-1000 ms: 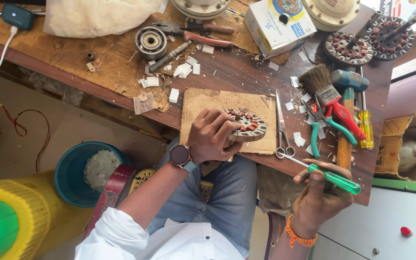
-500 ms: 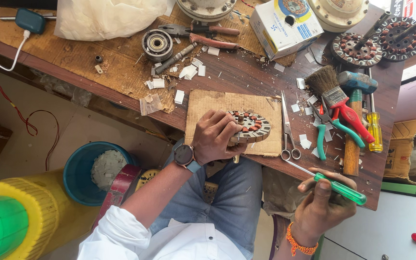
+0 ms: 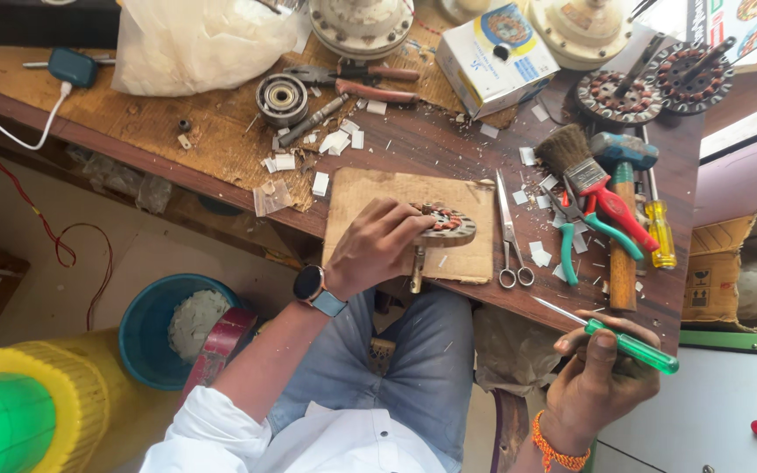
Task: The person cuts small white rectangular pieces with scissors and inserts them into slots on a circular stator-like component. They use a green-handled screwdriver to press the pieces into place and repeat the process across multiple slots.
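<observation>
Head view: white-and-blue box (image 3: 494,52) at the bench's far edge.
Left hand (image 3: 374,245) grips the stator (image 3: 444,225); right hand (image 3: 597,385) pinches the green screwdriver (image 3: 615,337), now lifted higher.

A worn wooden workbench (image 3: 177,144) stands over a pale floor (image 3: 89,263) in daylight.

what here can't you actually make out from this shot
- Head view: near half of the wound motor core is hidden under the left hand.
- Screwdriver handle middle is wrapped by the right hand.
- Two wound cores at top right: winding detail too small.
- White housing is cut by the top edge.
</observation>
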